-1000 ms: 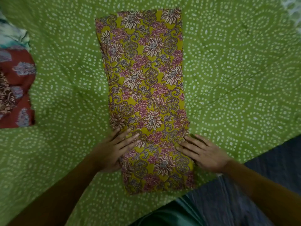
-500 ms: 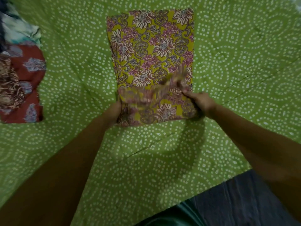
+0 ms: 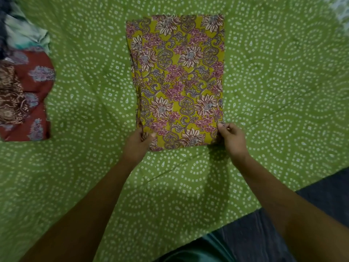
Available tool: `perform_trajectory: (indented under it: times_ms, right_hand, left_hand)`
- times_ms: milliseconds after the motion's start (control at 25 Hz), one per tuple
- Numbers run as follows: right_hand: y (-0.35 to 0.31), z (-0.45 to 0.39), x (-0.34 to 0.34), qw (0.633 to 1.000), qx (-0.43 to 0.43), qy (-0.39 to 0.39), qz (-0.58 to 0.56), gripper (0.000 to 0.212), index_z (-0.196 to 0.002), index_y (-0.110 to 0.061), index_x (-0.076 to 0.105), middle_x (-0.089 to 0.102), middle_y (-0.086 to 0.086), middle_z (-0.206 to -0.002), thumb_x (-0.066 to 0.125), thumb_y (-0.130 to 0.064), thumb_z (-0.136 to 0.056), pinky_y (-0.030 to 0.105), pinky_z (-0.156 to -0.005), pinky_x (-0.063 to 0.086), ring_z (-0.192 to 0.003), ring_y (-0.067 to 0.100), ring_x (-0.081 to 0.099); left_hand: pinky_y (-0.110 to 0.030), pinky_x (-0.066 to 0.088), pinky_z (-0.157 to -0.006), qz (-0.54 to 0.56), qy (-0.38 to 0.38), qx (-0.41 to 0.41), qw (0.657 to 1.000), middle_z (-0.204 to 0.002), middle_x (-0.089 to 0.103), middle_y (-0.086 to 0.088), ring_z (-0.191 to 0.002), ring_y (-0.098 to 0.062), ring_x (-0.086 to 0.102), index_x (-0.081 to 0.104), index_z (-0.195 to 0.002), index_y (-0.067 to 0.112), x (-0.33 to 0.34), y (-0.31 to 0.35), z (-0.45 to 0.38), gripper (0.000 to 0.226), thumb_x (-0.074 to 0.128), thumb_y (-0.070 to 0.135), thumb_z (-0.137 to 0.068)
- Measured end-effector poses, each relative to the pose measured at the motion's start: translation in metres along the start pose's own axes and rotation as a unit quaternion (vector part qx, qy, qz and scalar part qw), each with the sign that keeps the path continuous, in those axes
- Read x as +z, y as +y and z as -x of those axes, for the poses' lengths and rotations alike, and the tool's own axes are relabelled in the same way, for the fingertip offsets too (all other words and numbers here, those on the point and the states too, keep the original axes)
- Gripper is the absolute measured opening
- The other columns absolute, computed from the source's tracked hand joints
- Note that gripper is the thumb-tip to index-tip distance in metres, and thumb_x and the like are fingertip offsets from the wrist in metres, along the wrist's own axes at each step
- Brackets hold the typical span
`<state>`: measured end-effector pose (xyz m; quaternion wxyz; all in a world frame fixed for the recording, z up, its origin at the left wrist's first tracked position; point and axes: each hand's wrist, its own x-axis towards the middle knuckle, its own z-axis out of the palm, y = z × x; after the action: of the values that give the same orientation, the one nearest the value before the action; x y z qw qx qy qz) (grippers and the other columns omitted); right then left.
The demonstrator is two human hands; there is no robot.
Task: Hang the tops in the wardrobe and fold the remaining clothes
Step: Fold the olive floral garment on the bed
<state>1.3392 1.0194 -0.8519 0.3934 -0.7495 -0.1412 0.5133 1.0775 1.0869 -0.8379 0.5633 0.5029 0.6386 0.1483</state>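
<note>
Folded floral garment [image 3: 177,80] lay flat on the green bedsheet [image 3: 273,91]. My left hand [image 3: 137,143] pinched its near-left corner, thumb on top; my right hand [image 3: 231,138] gripped the near-right corner, fingers curled.

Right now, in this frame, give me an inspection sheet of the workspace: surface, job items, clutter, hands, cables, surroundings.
Surface: green bedsheet with a white dotted print, lightly creased.
Job's things: yellow floral garment lies flat on the sheet, folded into a rectangle.
Clutter: red printed cloth at the left edge, with a brown patterned cloth on it; a pale teal cloth beyond them.
Hands: left hand grips the garment's near left corner; right hand pinches its near right corner.
Cables: nothing seen.
Surroundings: dark blue fabric past the sheet's near right edge.
</note>
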Motion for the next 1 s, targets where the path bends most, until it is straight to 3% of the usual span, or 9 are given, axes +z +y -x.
perform_trajectory:
  times_ms: [120,280,400,480,560,680,840,920,1000]
  right_hand:
    - [0.021,0.019,-0.002,0.999,-0.001,0.043,0.031,0.023,-0.075,-0.011,0.055,0.064,0.005,-0.072,0.060,-0.024,-0.093,0.033,-0.066,0.055,-0.064,0.013,0.062]
    - [0.047,0.063,-0.011,0.997,0.063,0.034,0.036,0.025,-0.071,-0.009,0.059,0.067,0.006,-0.067,0.063,-0.024,-0.091,0.042,-0.076,0.052,-0.064,0.018,0.065]
    - [0.057,0.094,-0.023,0.997,0.065,0.014,0.038,0.015,-0.084,-0.017,0.062,0.070,0.003,-0.085,0.066,-0.032,-0.085,0.041,-0.081,0.053,-0.082,0.020,0.067]
    - [0.055,0.086,-0.043,0.981,-0.023,-0.002,0.193,0.028,-0.112,-0.027,0.054,0.062,0.002,-0.115,0.066,-0.020,-0.088,0.036,-0.091,0.051,-0.104,0.018,0.060]
    - [0.050,0.058,-0.065,0.848,-0.202,-0.048,0.488,0.068,-0.144,-0.022,0.029,0.037,0.004,-0.146,0.060,-0.015,-0.084,0.043,-0.110,0.035,-0.132,0.021,0.037]
    - [0.030,0.013,-0.068,0.595,-0.397,-0.137,0.685,0.076,-0.153,-0.022,0.013,0.015,0.005,-0.159,0.039,-0.028,-0.083,0.047,-0.117,0.010,-0.146,0.024,0.012]
    - [0.002,-0.048,-0.025,0.424,-0.501,-0.229,0.719,0.071,-0.154,-0.024,0.010,0.008,0.003,-0.160,0.034,-0.013,-0.087,0.046,-0.119,0.001,-0.147,0.023,0.008]
    - [-0.008,-0.073,-0.017,0.429,-0.513,-0.298,0.681,0.077,-0.153,-0.027,0.008,0.008,-0.001,-0.160,0.041,-0.007,-0.086,0.042,-0.120,0.003,-0.147,0.021,0.005]
    - [-0.019,-0.073,-0.011,0.555,-0.422,-0.348,0.627,0.082,-0.149,-0.033,0.024,0.021,-0.008,-0.156,0.046,0.005,-0.080,0.030,-0.117,0.017,-0.144,0.011,0.018]
  left_hand:
    - [-0.030,0.045,-0.070,-0.080,0.043,0.004,0.996,-0.080,0.067,-0.014,-0.070,-0.011,0.056,0.065,-0.089,0.005,-0.002,-0.008,-0.003,0.030,0.055,0.033,-0.095]
    - [-0.025,0.036,-0.049,-0.035,0.062,-0.104,0.992,-0.042,0.054,0.006,-0.044,-0.006,0.048,0.058,-0.063,0.005,-0.005,-0.014,0.031,0.042,0.058,0.034,-0.093]
    - [-0.032,0.039,-0.061,-0.135,0.078,-0.107,0.982,-0.072,0.066,-0.007,-0.073,-0.028,0.062,0.066,-0.081,0.003,-0.013,-0.042,0.063,0.035,0.057,0.034,-0.093]
    - [-0.040,0.044,-0.076,-0.255,0.123,-0.015,0.959,-0.100,0.062,-0.017,-0.095,-0.037,0.059,0.060,-0.106,0.001,-0.026,-0.045,0.065,0.018,0.050,0.009,-0.095]
    - [-0.050,0.040,-0.098,-0.459,0.095,0.214,0.857,-0.133,0.050,-0.019,-0.118,-0.038,0.049,0.045,-0.133,0.004,-0.047,-0.037,0.048,0.051,0.039,-0.003,-0.083]
    - [-0.053,0.017,-0.114,-0.627,-0.097,0.477,0.608,-0.158,0.021,-0.007,-0.143,-0.030,0.023,0.028,-0.149,0.018,-0.072,-0.029,0.000,0.076,0.047,0.012,-0.076]
    - [-0.054,0.011,-0.117,-0.688,-0.212,0.471,0.510,-0.159,0.010,-0.011,-0.147,-0.031,0.010,0.020,-0.152,0.014,-0.053,0.003,-0.065,0.093,0.058,0.035,-0.069]
    - [-0.050,0.014,-0.117,-0.655,-0.239,0.506,0.508,-0.158,0.017,-0.011,-0.146,-0.029,0.015,0.022,-0.151,0.011,-0.045,0.003,-0.083,0.082,0.045,0.037,-0.076]
    - [-0.037,0.015,-0.118,-0.560,-0.250,0.502,0.610,-0.154,0.028,-0.007,-0.144,-0.018,0.022,0.031,-0.147,0.010,-0.043,-0.003,-0.083,0.065,0.042,0.032,-0.087]
